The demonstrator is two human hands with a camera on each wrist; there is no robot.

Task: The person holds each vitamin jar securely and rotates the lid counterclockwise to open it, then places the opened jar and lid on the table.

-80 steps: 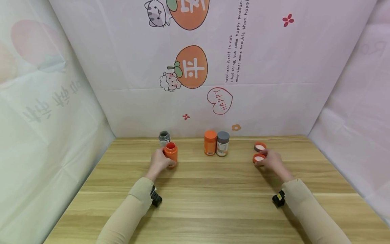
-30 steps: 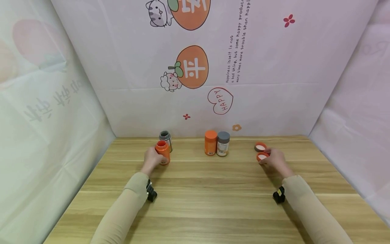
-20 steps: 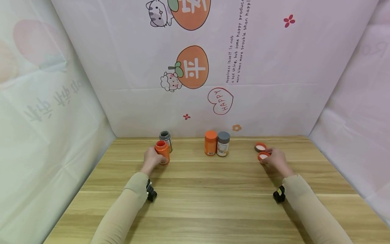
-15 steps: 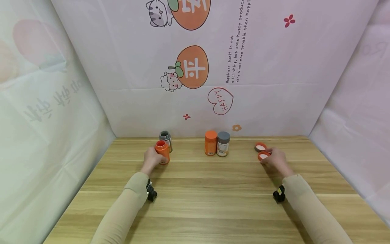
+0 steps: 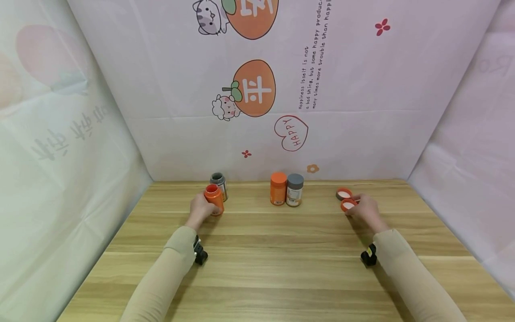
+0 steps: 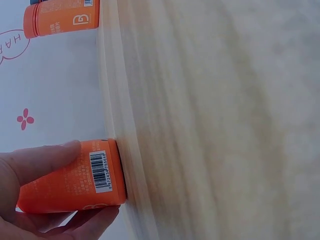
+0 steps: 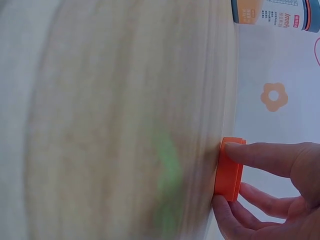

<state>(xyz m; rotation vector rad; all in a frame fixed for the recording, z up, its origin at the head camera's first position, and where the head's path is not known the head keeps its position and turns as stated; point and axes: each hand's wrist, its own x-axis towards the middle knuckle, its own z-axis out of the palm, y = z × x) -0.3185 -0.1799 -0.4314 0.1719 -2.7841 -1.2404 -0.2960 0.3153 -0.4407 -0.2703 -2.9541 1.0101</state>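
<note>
My left hand grips an orange bottle with no lid, thumb on one side and fingers on the other. In the left wrist view a barcode shows on the orange bottle. Just behind it stands an uncapped grey-necked bottle, partly hidden by it. On the right, my right hand pinches an orange lid, its pale inside facing up. The right wrist view shows the lid between thumb and fingers, at the tabletop. Right behind it lies a grey lid with an orange inner rim.
Between the hands, toward the back, stand a capped orange bottle and a white bottle with a grey cap, side by side. They stand close to the printed white backdrop. The wooden table reaches to white sheets at both sides.
Over the earlier frames my left hand has shifted the orange bottle left, in front of the grey-necked one. My right hand has moved the orange lid slightly right and back, nearer the grey lid.
</note>
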